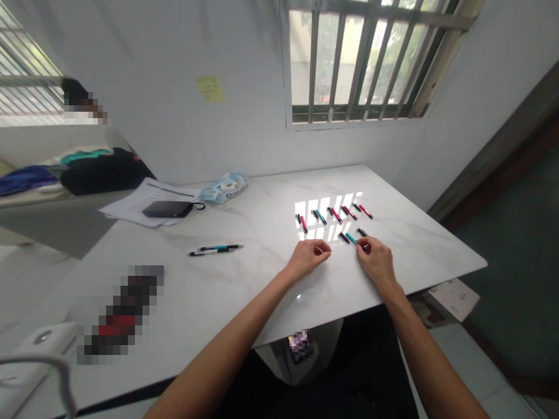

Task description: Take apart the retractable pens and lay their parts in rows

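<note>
My right hand (376, 259) is closed, thumb and fingers pinching a short teal pen piece (351, 239) low over the white table. Right by it lie a black pen piece (344, 237) and another black piece (362, 233). To the left, my left hand (309, 257) rests near the tabletop with fingers curled into a pinch; whatever it may hold is hidden. Beyond both hands stretches a row of short pen pieces in pairs, black beside coloured: a red one (304, 224), a teal one (321, 216) and several more red ones (365, 211).
Two pens (216, 250) lie left of my hands. Farther back are a black pouch (168, 209) on papers (131, 201) and a blue-white plastic packet (225, 187). A blurred dark object (126, 308) lies at the left. The table's front edge (314, 326) runs below my forearms.
</note>
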A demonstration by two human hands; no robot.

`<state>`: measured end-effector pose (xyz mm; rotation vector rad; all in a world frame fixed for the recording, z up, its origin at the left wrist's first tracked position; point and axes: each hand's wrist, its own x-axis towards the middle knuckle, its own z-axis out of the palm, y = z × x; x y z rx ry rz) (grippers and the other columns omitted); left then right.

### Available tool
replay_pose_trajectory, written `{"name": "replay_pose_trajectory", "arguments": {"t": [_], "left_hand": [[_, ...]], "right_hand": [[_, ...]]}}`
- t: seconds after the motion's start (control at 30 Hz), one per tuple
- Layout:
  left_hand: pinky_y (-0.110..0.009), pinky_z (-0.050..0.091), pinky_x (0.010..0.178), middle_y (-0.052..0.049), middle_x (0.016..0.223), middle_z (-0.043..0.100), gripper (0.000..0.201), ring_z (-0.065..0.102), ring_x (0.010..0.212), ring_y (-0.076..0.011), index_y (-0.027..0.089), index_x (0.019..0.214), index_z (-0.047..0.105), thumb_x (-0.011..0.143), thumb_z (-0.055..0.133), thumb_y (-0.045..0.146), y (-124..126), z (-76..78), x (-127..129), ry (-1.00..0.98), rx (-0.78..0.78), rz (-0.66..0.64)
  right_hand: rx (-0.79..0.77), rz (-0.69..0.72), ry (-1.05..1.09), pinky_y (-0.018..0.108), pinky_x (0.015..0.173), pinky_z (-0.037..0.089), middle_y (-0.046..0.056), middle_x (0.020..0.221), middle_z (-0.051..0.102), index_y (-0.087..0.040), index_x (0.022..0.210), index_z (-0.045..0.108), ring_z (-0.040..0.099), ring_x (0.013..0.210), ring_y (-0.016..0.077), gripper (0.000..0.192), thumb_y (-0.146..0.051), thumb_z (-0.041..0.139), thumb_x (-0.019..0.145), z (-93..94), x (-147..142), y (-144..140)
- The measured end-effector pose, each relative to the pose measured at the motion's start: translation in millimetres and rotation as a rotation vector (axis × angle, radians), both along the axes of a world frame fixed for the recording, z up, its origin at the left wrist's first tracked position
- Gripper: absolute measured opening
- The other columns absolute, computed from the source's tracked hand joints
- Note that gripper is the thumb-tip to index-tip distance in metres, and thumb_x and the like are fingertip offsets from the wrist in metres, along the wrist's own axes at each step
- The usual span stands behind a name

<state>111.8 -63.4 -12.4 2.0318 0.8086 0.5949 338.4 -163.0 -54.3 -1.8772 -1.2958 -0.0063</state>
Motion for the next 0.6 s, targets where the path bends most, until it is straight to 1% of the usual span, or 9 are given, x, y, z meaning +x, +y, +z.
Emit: {"name": "replay_pose_trajectory", "arguments": {"t": [0.17,0.3,0.37,0.47,0.6], "left_hand": [[-0.027,0.054,0.076,-0.002,0.084,0.079,0.012,0.074,0.079,-0.0176,0.021,0.089,0.08,0.083,0.07,0.017,2.4,-10.8,49.4,0.033,0.082,0.018],[-0.027,0.054,0.079,0.0,0.088,0.08,0.015,0.075,0.08,-0.017,0.022,0.087,0.079,0.083,0.069,0.012,6.7,-13.2,72.0,0.055,0.121,0.039],[-0.027,0.053,0.079,0.0,0.091,0.08,0.013,0.075,0.081,-0.0172,0.022,0.088,0.078,0.084,0.07,0.013,8.6,-13.1,76.9,0.061,0.118,0.034],[-0.028,0.053,0.079,0.0,0.096,0.08,0.013,0.075,0.081,-0.0173,0.022,0.092,0.077,0.084,0.072,0.014,9.4,-12.1,77.6,0.058,0.102,0.03],[-0.03,0.052,0.079,-0.003,0.101,0.076,0.023,0.071,0.081,-0.0181,0.022,0.1,0.074,0.079,0.079,0.014,8.9,-9.7,72.1,0.086,0.189,0.063]], "right_hand": [[0.003,0.025,-0.006,0.04,0.082,0.052,0.01,0.093,0.075,-0.02,0.094,0.072,0.068,0.079,0.0251,0.018,-0.03,0.057,0.089,0.7,-0.3,0.6],[-0.004,0.034,-0.005,0.04,0.082,0.053,0.011,0.094,0.075,-0.02,0.095,0.073,0.067,0.08,0.0259,0.019,-0.031,0.058,0.09,-0.4,-0.5,0.6],[-0.008,0.035,0.0,0.041,0.082,0.053,0.011,0.093,0.075,-0.02,0.095,0.073,0.067,0.08,0.0264,0.019,-0.032,0.058,0.092,-0.8,-0.6,0.6],[-0.009,0.05,0.014,0.041,0.081,0.053,0.011,0.094,0.075,-0.021,0.095,0.073,0.068,0.08,0.0265,0.02,-0.032,0.058,0.092,-0.5,-0.9,0.2],[0.001,0.065,0.024,0.041,0.081,0.054,0.011,0.095,0.076,-0.021,0.096,0.073,0.068,0.08,0.0264,0.02,-0.032,0.058,0.092,1.0,-1.7,0.0]]}}
